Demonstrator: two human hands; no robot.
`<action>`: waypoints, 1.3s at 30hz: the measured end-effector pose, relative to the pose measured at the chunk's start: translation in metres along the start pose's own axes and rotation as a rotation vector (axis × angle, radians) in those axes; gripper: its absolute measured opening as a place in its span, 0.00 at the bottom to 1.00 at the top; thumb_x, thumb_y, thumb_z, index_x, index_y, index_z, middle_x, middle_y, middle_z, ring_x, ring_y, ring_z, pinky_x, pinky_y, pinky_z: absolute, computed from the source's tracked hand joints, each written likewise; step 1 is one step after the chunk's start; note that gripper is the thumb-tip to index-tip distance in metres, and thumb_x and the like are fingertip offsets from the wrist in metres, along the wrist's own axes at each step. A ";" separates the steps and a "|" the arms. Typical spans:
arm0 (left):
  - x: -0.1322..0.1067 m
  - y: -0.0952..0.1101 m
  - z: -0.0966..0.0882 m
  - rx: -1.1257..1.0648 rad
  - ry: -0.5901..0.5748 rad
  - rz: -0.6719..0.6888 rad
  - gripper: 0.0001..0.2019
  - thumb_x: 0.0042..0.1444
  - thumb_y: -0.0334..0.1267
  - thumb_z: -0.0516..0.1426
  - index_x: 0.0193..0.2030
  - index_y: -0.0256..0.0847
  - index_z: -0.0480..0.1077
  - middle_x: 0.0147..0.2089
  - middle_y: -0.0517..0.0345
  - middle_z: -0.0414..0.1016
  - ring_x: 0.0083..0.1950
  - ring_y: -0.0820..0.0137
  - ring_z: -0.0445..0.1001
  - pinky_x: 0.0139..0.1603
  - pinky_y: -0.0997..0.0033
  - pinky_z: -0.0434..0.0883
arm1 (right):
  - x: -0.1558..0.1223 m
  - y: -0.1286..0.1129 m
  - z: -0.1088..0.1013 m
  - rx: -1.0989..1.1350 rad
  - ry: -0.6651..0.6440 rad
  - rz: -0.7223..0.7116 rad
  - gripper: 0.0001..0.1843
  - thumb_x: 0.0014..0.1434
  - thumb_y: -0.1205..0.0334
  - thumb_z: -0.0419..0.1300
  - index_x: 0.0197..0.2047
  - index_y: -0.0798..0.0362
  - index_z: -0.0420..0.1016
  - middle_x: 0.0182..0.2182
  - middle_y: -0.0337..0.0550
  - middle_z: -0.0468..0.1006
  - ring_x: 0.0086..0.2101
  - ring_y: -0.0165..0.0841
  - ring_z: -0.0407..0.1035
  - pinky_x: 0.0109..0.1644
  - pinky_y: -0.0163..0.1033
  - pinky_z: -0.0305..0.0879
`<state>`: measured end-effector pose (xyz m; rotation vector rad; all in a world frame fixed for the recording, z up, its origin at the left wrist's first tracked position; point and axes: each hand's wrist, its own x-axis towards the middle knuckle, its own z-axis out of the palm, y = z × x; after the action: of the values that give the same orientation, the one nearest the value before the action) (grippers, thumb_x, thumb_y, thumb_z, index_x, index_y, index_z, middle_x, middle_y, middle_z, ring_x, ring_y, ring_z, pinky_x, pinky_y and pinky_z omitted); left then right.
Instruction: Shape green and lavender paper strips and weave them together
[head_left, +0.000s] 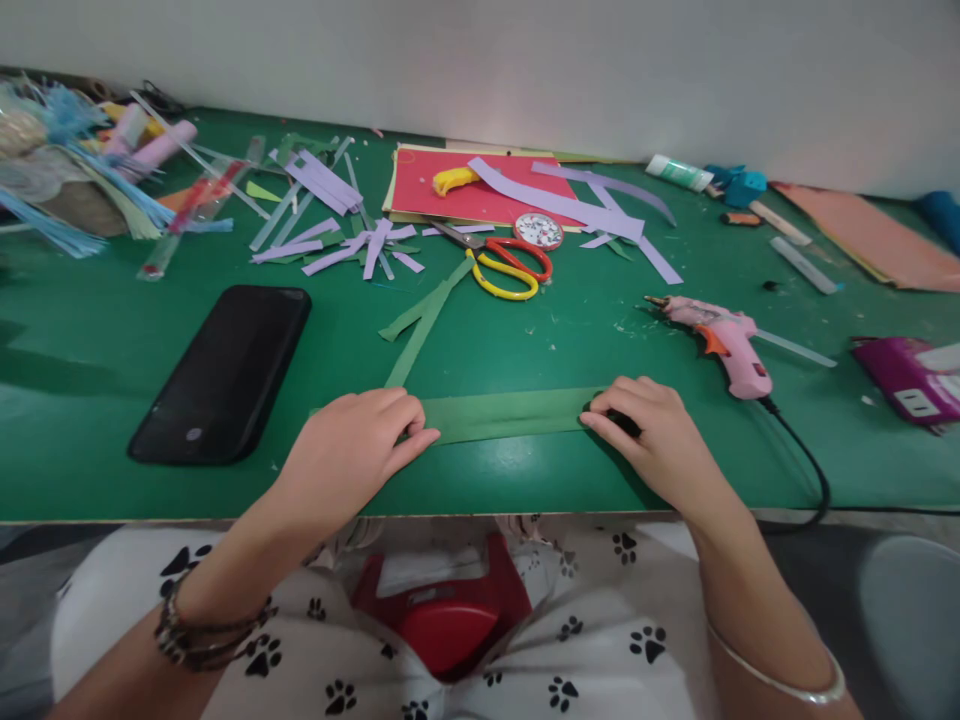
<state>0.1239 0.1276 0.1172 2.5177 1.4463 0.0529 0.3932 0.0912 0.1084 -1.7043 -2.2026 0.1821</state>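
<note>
The green strip [510,413] is kept flat, pressed by the left hand [352,447], fingers together, and the curled right hand [651,430].

The long green strip [510,415] that you held down was thin matt paper, quite smooth. The green table top [525,340] was smooth and gave a slight shine. The flat black phone [225,372] was glossy. The scissors with red and yellow handles [480,262] had plastic grips and dull metal blades. The pink glue gun [724,345] looked like smooth plastic. Your thin silver bangle [780,686] was polished metal, and the white paw-print cloth [637,600] on your lap was matt.
</note>
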 end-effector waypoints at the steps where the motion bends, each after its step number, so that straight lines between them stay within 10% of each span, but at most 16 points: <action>1: 0.000 0.000 0.000 0.006 0.000 0.001 0.11 0.55 0.39 0.52 0.24 0.39 0.64 0.25 0.61 0.66 0.25 0.74 0.62 0.24 0.75 0.53 | 0.000 0.000 0.001 -0.001 0.006 -0.004 0.16 0.59 0.54 0.49 0.24 0.52 0.64 0.22 0.39 0.68 0.25 0.31 0.57 0.34 0.38 0.51; 17: 0.031 0.064 0.008 0.010 0.015 0.136 0.12 0.58 0.41 0.49 0.31 0.39 0.68 0.31 0.58 0.70 0.33 0.69 0.68 0.27 0.72 0.55 | -0.006 0.002 -0.002 0.038 0.049 -0.030 0.10 0.58 0.60 0.52 0.26 0.52 0.62 0.25 0.40 0.69 0.28 0.32 0.60 0.35 0.39 0.54; 39: 0.030 0.069 0.014 0.008 0.122 0.020 0.12 0.56 0.42 0.51 0.27 0.38 0.68 0.27 0.58 0.68 0.28 0.70 0.66 0.24 0.72 0.51 | -0.011 0.011 -0.007 0.103 0.104 0.113 0.09 0.56 0.61 0.54 0.25 0.52 0.64 0.26 0.42 0.69 0.30 0.34 0.61 0.36 0.39 0.56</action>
<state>0.1999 0.1179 0.1165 2.5757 1.4689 0.2078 0.4083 0.0828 0.1092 -1.7423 -1.9896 0.2260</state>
